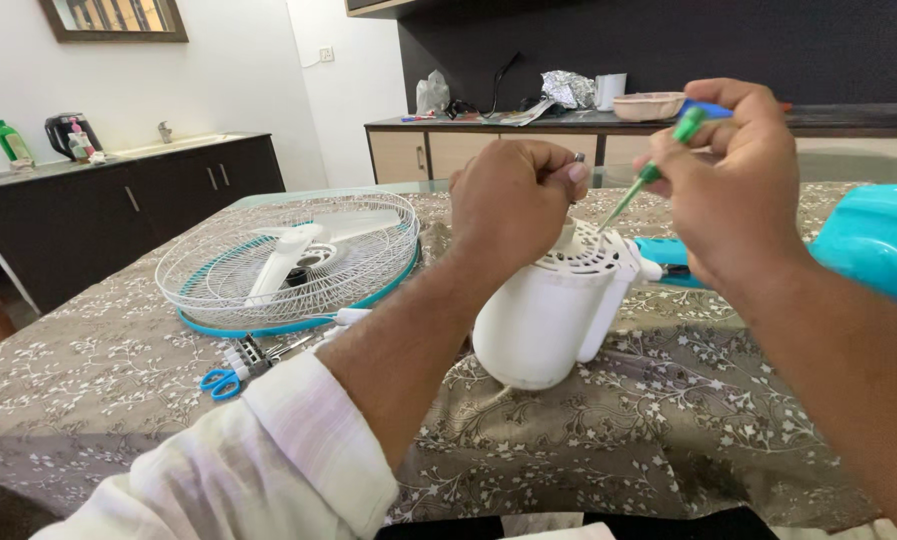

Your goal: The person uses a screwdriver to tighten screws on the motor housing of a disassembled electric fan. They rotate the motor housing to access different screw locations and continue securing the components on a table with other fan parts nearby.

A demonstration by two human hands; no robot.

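Fingers of the right hand (pixel 733 170) clamp on a green-handled screwdriver (pixel 648 175), its tip angled down onto the vented top of the white fan motor housing (pixel 553 310). Left hand (pixel 513 205), fingers curled shut on a small metal part (pixel 579 157), rests on the housing's top. Housing stands on the patterned surface (pixel 618 420), directly beneath both hands; a fan grille (pixel 288 262) and blue-handled scissors (pixel 223 380) lie to its left.

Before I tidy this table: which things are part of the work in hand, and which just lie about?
In hand:
left hand atop the white fan motor housing
right hand holding the green screwdriver

Lying about:
fan grille with blades
blue-handled scissors
turquoise fan part
kettle, green bottle
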